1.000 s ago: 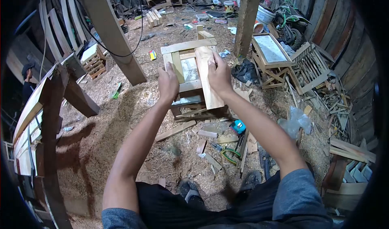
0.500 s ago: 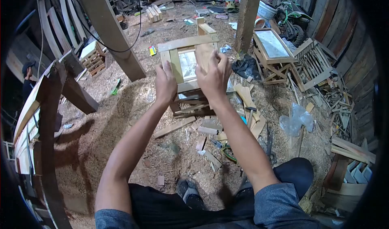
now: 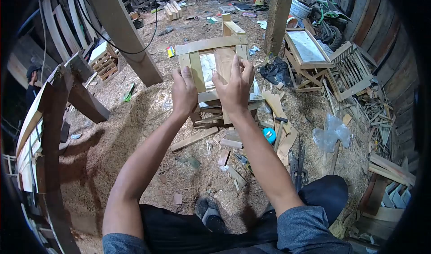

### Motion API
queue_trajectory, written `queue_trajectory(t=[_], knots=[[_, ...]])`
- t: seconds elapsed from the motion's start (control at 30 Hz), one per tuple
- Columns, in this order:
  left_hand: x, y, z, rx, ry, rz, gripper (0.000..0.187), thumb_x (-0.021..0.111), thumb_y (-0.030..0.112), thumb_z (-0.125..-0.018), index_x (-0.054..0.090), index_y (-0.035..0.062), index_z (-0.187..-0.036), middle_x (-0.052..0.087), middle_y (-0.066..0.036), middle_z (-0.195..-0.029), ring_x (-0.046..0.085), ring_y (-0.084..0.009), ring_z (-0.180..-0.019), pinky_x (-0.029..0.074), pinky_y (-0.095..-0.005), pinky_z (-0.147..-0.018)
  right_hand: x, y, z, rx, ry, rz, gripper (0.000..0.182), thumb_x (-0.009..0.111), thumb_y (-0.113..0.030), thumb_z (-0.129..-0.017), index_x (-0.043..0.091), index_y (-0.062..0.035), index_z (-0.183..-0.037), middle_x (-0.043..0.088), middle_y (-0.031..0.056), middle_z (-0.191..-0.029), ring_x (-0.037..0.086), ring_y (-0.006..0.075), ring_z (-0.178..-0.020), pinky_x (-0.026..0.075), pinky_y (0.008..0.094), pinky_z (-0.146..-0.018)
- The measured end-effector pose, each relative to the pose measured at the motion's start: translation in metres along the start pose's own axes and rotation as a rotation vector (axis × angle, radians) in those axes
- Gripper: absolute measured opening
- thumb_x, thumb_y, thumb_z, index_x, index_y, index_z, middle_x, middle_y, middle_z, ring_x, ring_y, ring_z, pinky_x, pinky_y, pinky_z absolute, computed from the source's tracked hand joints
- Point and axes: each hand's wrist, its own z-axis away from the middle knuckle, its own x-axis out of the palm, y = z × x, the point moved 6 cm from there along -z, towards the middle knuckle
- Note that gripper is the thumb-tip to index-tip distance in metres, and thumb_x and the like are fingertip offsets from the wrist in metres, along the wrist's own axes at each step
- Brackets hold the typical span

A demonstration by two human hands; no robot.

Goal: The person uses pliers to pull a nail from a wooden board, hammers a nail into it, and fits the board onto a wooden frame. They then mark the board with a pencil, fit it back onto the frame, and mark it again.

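A small wooden frame [image 3: 211, 44] with slats across it stands in front of me, a white patterned surface showing through its gap. My left hand [image 3: 184, 92] is closed round the frame's left edge, thumb up along the side. On the right, my right hand [image 3: 234, 84] grips a flat wooden board [image 3: 224, 58] that lies over the right part of the frame. Its thumb is near the gap, and its other fingers are partly hidden behind the wood.
A hammer [image 3: 279, 132], a blue round object [image 3: 269, 135] and wood offcuts lie on the sawdust floor. Wooden posts [image 3: 130, 38] rise at left and right. A glass-topped frame [image 3: 307, 47] stands at right. A person [image 3: 32, 87] is at far left.
My right hand has shifted slightly lower and left on the board. The view has moved a little, and more of the blue round object shows beside my right arm.
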Motion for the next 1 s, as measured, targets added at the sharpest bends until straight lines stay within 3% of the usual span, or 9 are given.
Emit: queue_trajectory(t=[0.17,0.33,0.6,0.7,0.8,0.87,0.9,0.97,1.0], knots=[[0.003,-0.002,-0.001,0.026,-0.002,0.010,0.049,0.029,0.046,-0.106,0.043,-0.0001,-0.103,0.058,-0.025,-0.088,0.060,-0.0378,-0.080,0.045,-0.0472,-0.074,-0.009,0.003,-0.002,0.029,0.021,0.014,0.081,0.080,-0.023,-0.071,0.043,0.0066,-0.137,0.044,0.0189,-0.124,0.046,0.0352,-0.114,0.039,0.0473,-0.099],[0.000,-0.001,-0.003,0.040,-0.002,0.018,0.047,0.030,0.044,-0.106,0.044,0.0000,-0.101,0.056,-0.022,-0.085,0.057,-0.0336,-0.079,0.045,-0.0450,-0.074,-0.007,0.017,-0.004,0.106,-0.034,0.308,0.108,0.079,-0.046,-0.070,0.024,0.0095,-0.145,0.041,0.0257,-0.134,0.042,0.0391,-0.123,0.028,0.0544,-0.105],[-0.007,-0.006,-0.002,0.031,0.002,0.019,0.047,0.031,0.043,-0.106,0.046,-0.0012,-0.107,0.058,-0.020,-0.089,0.058,-0.0305,-0.082,0.046,-0.0426,-0.077,0.000,0.025,0.000,0.259,-0.229,0.149,0.115,0.074,-0.058,-0.071,0.020,0.0103,-0.146,0.045,0.0302,-0.128,0.046,0.0418,-0.121,0.030,0.0552,-0.104],[-0.004,-0.014,-0.014,-0.046,-0.141,0.056,0.049,0.033,0.042,-0.105,0.046,-0.0038,-0.114,0.059,-0.020,-0.101,0.059,-0.0296,-0.093,0.046,-0.0404,-0.085,0.000,0.026,-0.004,0.275,-0.240,0.154,0.115,0.074,-0.058,-0.071,0.020,0.0102,-0.146,0.046,0.0299,-0.127,0.047,0.0419,-0.120,0.031,0.0548,-0.102],[-0.028,0.015,-0.031,0.290,0.204,-0.084,0.052,0.046,0.038,-0.101,0.049,-0.0103,-0.120,0.052,-0.020,-0.121,0.052,-0.0308,-0.113,0.041,-0.0384,-0.098,0.004,0.027,-0.005,0.276,-0.227,0.154,0.116,0.075,-0.060,-0.071,0.020,0.0102,-0.146,0.047,0.0298,-0.126,0.047,0.0425,-0.119,0.032,0.0545,-0.102],[-0.034,0.051,-0.045,0.643,0.285,-0.278,0.050,0.056,0.036,-0.096,0.051,-0.0070,-0.122,0.055,-0.021,-0.121,0.059,-0.0332,-0.105,0.045,-0.0397,-0.093,0.006,0.025,-0.004,0.266,-0.212,0.164,0.117,0.075,-0.061,-0.070,0.020,0.0101,-0.146,0.047,0.0300,-0.126,0.047,0.0430,-0.118,0.032,0.0544,-0.102],[-0.036,0.064,-0.055,0.641,0.285,-0.283,0.050,0.056,0.036,-0.096,0.051,-0.0070,-0.122,0.055,-0.021,-0.121,0.059,-0.0332,-0.105,0.045,-0.0397,-0.093,0.005,0.024,-0.004,0.259,-0.217,0.186,0.119,0.074,-0.063,-0.070,0.020,0.0099,-0.146,0.047,0.0301,-0.126,0.047,0.0427,-0.118,0.031,0.0543,-0.103],[-0.005,0.095,-0.063,0.827,-0.120,-0.357,0.049,0.064,0.035,-0.091,0.055,-0.0020,-0.122,0.063,-0.019,-0.110,0.065,-0.0341,-0.092,0.050,-0.0410,-0.085,0.003,0.024,-0.001,0.256,-0.229,0.186,0.123,0.072,-0.070,-0.069,0.018,0.0090,-0.147,0.047,0.0304,-0.128,0.048,0.0418,-0.120,0.030,0.0540,-0.104],[0.003,0.097,-0.073,0.822,-0.113,-0.357,0.049,0.064,0.035,-0.091,0.055,-0.0020,-0.122,0.063,-0.019,-0.110,0.065,-0.0341,-0.092,0.050,-0.0410,-0.085,0.003,0.023,-0.001,0.249,-0.233,0.185,0.123,0.072,-0.070,-0.069,0.018,0.0090,-0.147,0.047,0.0304,-0.128,0.048,0.0418,-0.120,0.030,0.0540,-0.104]])
